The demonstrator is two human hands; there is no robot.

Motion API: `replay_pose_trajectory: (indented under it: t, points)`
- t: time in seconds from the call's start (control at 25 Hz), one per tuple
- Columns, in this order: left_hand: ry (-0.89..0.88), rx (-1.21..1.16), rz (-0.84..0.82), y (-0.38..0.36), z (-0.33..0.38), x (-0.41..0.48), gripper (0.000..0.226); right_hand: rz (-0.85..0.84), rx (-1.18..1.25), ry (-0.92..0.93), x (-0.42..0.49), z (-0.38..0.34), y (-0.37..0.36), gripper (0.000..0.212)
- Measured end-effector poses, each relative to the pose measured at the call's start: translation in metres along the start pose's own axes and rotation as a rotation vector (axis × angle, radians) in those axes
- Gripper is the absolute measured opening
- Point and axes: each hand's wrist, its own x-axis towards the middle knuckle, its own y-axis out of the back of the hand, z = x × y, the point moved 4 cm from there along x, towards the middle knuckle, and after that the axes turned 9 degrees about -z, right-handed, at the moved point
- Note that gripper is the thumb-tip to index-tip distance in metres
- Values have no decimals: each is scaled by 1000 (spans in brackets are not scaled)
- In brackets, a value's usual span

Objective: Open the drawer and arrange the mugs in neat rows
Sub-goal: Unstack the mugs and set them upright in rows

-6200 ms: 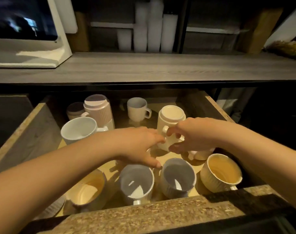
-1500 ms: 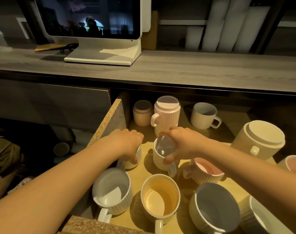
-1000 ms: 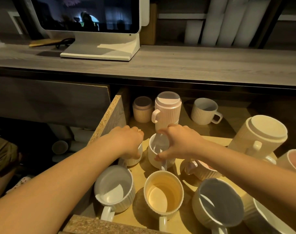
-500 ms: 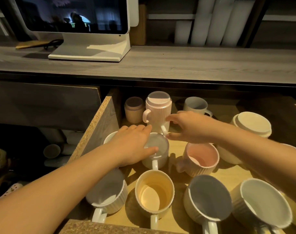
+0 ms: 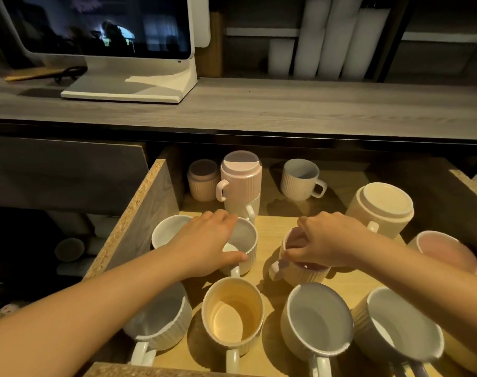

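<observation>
Two upright mugs [image 5: 242,240], handles toward viewer

Thirteen mugs show in the open drawer [image 5: 139,213], and two hands reach among them. Four upright mugs form the row nearest the wrists [image 5: 233,311]. Ahead of these, two upright mugs lie under the left hand [image 5: 207,246]: one beneath its fingers [image 5: 244,238], one beside its knuckles [image 5: 166,229]. One pinkish mug sits under the right hand [image 5: 330,240]. Beyond the right wrist stand one more pinkish upright mug [image 5: 444,251] and one inverted cream mug [image 5: 381,208]. Past the fingertips are four more: a stack of two [image 5: 240,183], one inverted mug [image 5: 203,179] and one upright mug [image 5: 301,178]. One monitor [image 5: 109,36] stands on the counter above.
</observation>
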Motion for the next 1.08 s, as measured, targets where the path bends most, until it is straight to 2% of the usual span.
replay_pose_trajectory:
  t: [0.24, 0.76, 1.08]
  points:
    - [-31, 21, -16, -2, 0, 1, 71, -9, 14, 88, -7, -6, -1, 78]
    - [-37, 22, -47, -5, -2, 3, 72, 51, 189, 180, -2, 4, 5, 69]
    - [-31, 10, -53, -7, -3, 2, 74, 29, 86, 249, -1, 5, 6, 70]
